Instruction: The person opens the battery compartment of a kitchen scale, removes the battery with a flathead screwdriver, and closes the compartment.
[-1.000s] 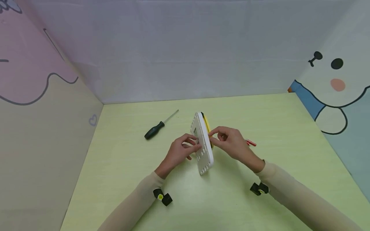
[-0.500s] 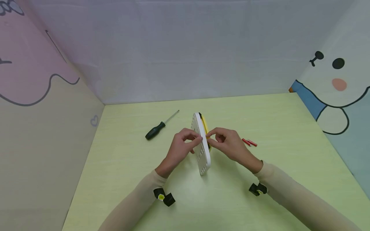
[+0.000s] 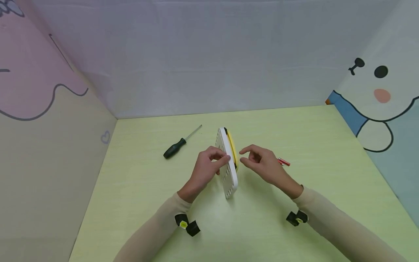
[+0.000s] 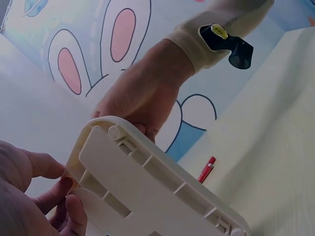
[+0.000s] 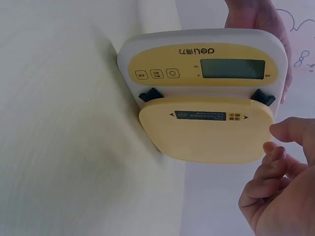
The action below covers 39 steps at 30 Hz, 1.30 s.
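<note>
A white digital kitchen scale (image 3: 228,171) with a yellow front stands on edge on the table. Its yellow weighing plate (image 5: 206,135), dark display and button panel face the right wrist view, while the ribbed white underside (image 4: 142,191) shows in the left wrist view. My left hand (image 3: 209,163) pinches the scale's upper edge between thumb and fingers. Just right of the plate, my right hand (image 3: 260,163) has its thumb and index finger parted, with a small gap to the scale in the head view and nothing between them.
A black-handled screwdriver (image 3: 175,147) lies on the table to the left, its shaft pointing away. Small red batteries (image 3: 284,162) lie behind the right hand, partly covered by it. A pale wall panel (image 3: 203,58) rises along the table's far edge.
My right hand has pulled back slightly to the right from the yellow side of the scale. My left hand has moved up to the edge of the scale and grips it there.
</note>
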{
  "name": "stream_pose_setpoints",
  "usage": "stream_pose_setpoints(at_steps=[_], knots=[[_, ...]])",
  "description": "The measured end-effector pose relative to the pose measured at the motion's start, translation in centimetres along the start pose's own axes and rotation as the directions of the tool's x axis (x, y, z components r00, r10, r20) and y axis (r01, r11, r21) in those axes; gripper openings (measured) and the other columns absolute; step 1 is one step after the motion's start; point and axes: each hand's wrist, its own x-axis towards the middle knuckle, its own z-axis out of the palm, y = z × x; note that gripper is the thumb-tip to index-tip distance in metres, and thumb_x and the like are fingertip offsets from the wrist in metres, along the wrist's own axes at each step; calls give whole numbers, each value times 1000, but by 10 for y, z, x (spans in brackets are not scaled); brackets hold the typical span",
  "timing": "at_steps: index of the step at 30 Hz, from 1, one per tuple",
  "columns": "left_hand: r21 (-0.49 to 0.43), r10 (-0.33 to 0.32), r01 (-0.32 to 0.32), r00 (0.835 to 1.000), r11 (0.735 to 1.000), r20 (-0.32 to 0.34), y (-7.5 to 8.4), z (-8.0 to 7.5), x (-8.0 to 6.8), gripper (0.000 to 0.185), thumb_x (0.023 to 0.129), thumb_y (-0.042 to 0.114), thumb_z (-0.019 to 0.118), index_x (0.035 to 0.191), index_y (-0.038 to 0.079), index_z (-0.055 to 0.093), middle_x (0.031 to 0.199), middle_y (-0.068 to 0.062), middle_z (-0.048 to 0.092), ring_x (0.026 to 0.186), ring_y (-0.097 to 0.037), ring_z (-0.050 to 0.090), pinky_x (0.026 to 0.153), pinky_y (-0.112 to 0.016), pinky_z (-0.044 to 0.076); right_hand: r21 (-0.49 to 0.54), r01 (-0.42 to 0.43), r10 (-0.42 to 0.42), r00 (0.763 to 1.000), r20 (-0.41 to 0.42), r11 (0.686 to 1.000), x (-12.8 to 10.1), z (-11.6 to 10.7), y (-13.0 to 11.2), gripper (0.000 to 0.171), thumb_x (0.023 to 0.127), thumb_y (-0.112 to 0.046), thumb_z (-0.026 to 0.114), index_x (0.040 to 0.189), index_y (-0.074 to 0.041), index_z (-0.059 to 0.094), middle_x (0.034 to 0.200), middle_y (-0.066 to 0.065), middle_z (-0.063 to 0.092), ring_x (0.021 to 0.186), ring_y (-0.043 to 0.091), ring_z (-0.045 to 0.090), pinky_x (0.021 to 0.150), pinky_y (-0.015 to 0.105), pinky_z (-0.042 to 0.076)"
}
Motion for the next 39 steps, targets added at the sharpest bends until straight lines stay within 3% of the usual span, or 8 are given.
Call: stream_pose_setpoints(at_steps=[4,9,15,25,33,39], knots=[[-13,-44,44,999,999,-18,2,-1,-2,14,90,15,70,95,2,71,103,-9,60,88,-18,56,54,-24,47,14,-108,107,993,51,994,0,1,16,23,93,-23,67,109,-7,69,71,5,54,60,13,44,52,25,38],[-40,-84,83,995,996,-49,3,-3,-5,15,90,14,71,94,0,71,108,-9,59,88,-17,56,58,-27,51,45,-205,195,967,166,978,2,7,31,28,94,-24,64,111,-2,68,80,18,60,65,17,47,53,26,38],[-62,-116,112,991,992,-65,3,-11,-9,16,91,13,69,96,-3,71,119,-11,59,94,-18,60,66,-30,56,72,-233,214,954,211,970,4,11,39,29,94,-25,63,111,-1,68,82,18,62,66,20,51,54,27,42],[-183,-155,142,986,973,-58,0,-23,-15,16,93,8,65,98,-7,66,127,-13,58,93,-16,63,70,-33,58,130,-276,240,941,238,952,5,13,46,31,96,-25,62,112,1,66,85,20,63,61,15,48,53,27,41],[-88,-155,146,982,985,-109,-2,-38,-20,15,93,9,64,99,-5,67,116,-10,58,89,-16,60,63,-30,55,131,-274,240,944,228,953,5,13,47,30,96,-24,61,113,0,66,87,21,64,62,16,48,54,27,42],[-20,-199,198,970,980,-142,-5,-52,-24,16,90,13,68,95,-1,66,100,-8,62,76,-18,62,56,-29,51,132,-276,242,944,225,952,5,11,48,29,96,-23,61,112,0,66,87,20,63,63,17,48,54,27,42]])
